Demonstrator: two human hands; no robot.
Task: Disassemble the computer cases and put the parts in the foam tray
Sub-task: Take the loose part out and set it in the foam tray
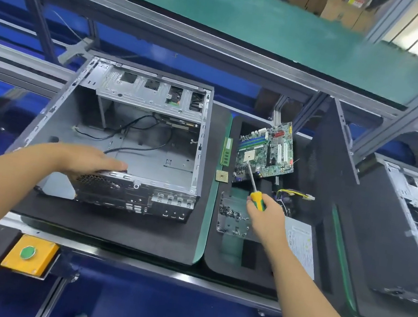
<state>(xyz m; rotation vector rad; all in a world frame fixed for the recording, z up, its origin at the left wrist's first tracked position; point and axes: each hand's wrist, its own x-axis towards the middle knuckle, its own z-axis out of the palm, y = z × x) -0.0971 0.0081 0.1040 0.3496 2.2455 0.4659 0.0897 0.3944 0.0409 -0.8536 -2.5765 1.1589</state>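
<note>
Your left hand [91,163] lies flat on the computer case [135,146] rim — your right hand [266,215] grips the screwdriver [255,194], tip over the motherboard [273,147].

Open grey metal computer case [152,160]: floor reachable from above; thin black cables [136,121] cross it, silver drive cage [152,96] blocks far end. Beside black foam tray [216,259], upright black panel [332,157] apparently walls right side.

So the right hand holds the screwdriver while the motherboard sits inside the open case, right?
Not quite: the head view shows the motherboard out of the open case, lying in the foam tray beside it. The right hand does hold the screwdriver.
</note>
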